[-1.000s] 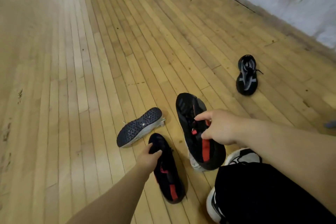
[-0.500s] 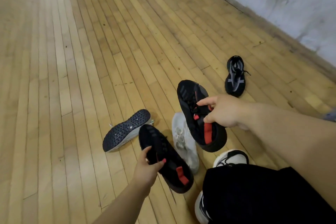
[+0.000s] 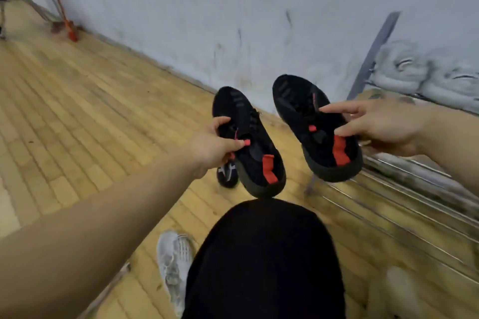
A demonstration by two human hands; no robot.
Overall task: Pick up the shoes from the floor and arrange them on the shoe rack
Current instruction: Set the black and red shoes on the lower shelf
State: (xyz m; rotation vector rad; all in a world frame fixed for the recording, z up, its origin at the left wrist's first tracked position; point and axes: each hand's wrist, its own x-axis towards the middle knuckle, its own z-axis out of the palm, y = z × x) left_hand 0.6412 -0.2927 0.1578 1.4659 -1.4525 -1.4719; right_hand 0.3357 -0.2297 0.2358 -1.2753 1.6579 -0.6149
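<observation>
My left hand point(image 3: 212, 146) grips a black shoe with a red heel tab point(image 3: 252, 142) by its collar, held in the air. A matching black and red shoe point(image 3: 311, 122) hangs from my right hand point(image 3: 378, 127), which pinches its collar. Both shoes are off the floor, toes pointing away, just left of the metal shoe rack point(image 3: 404, 189) at the right. Grey-white shoes point(image 3: 425, 72) sit blurred on the rack's upper tier. A white shoe point(image 3: 173, 264) lies on the floor near my leg. A black and grey shoe point(image 3: 226, 173) on the floor peeks out under the left shoe.
A pale wall point(image 3: 207, 8) runs along the wooden floor point(image 3: 77, 124) behind the rack. A red-handled tool point(image 3: 67, 26) leans at the far left corner. My black-clad knee point(image 3: 264, 261) fills the bottom centre.
Both hands lifted the black and red shoes off the floor, and my view swung right toward the wall and the rack. The white shoe now lies by my knee.
</observation>
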